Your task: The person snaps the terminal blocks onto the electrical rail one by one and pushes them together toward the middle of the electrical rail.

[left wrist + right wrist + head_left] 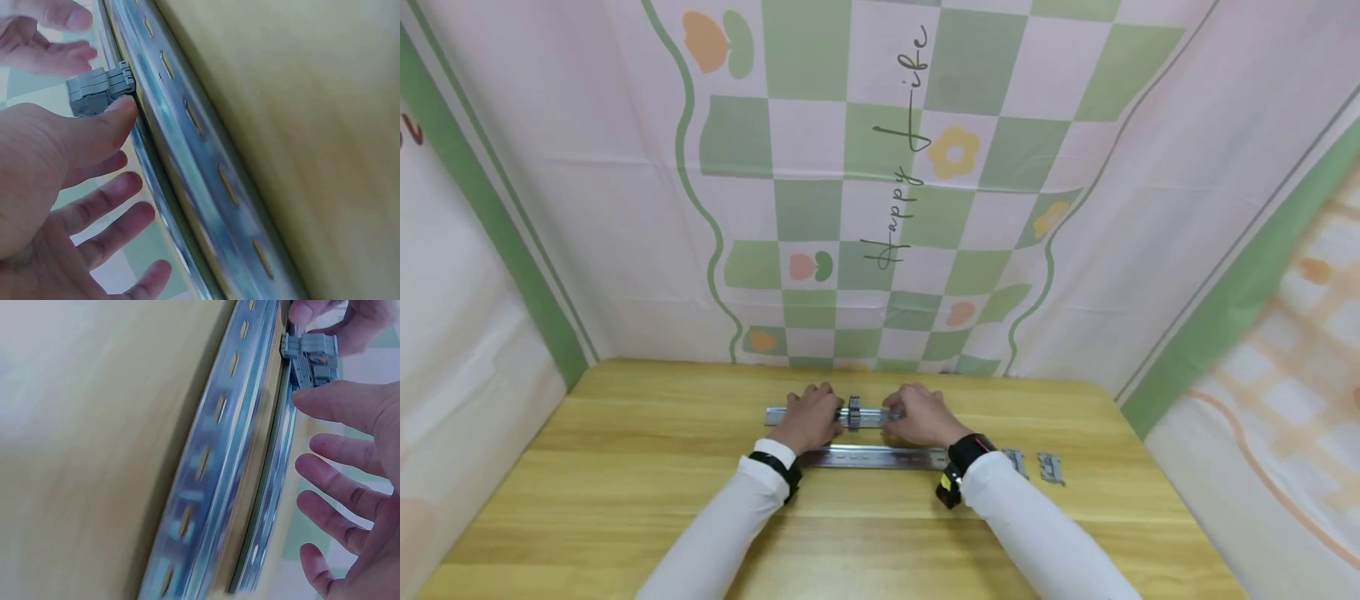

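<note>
Here, left grip (808, 419), fingers (122, 234) apart.

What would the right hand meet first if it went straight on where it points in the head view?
Probably the grey blocks on the far rail, just left of the right hand; depth is unclear.

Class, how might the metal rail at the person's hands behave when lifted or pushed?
The rail looks like formed metal, so it would probably stay stiff when lifted. Its shiny surface may feel slippery. Grey blocks sit across it, so pushing them might tilt it.
</note>
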`<state>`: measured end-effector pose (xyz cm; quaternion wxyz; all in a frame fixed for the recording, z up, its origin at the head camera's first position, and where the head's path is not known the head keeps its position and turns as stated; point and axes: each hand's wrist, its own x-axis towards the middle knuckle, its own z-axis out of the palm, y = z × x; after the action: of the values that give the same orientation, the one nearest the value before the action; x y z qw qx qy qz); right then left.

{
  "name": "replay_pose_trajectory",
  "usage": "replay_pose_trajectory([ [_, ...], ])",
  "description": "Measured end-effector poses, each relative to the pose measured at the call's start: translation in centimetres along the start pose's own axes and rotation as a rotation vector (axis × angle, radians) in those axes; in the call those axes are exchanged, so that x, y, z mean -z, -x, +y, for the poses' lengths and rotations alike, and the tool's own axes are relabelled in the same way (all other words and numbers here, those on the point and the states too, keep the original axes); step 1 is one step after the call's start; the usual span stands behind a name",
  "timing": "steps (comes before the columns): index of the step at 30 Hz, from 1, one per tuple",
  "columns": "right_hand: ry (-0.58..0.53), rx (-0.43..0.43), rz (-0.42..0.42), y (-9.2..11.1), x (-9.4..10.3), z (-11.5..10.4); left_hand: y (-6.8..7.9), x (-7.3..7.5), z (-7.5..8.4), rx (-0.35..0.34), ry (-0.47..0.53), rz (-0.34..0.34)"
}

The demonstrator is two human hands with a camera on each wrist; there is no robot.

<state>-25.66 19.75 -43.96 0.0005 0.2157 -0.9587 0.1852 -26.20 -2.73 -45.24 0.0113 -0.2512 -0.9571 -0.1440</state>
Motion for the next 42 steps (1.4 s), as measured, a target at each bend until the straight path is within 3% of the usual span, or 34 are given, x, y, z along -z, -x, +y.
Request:
replay_pose_trajectory([
  [7,0.028,-0.055,0.027,2.8,0.6,2.0,1.6,0.2,0.0,-0.036,-0.027,0.041],
  [15,0.083,-0.053,0.037,6.4,2.1,4.0,3.5,0.7,0.7,-0.149,-0.019,0.023],
  [24,0.219,-0.085,-0.065,9.6,4.0,5.5,5.1,0.3,0.3,-0.175,-0.008,-0.015],
  [31,0.240,-0.077,-0.100,10.3,4.0,5.8,5.2,-0.1,0.1,-0.175,0.007,-0.023],
  [42,0.291,-0.024,-0.085,10.1,3.6,5.9,5.1,-0.1,0.4,-0.170,0.024,-0.027],
])
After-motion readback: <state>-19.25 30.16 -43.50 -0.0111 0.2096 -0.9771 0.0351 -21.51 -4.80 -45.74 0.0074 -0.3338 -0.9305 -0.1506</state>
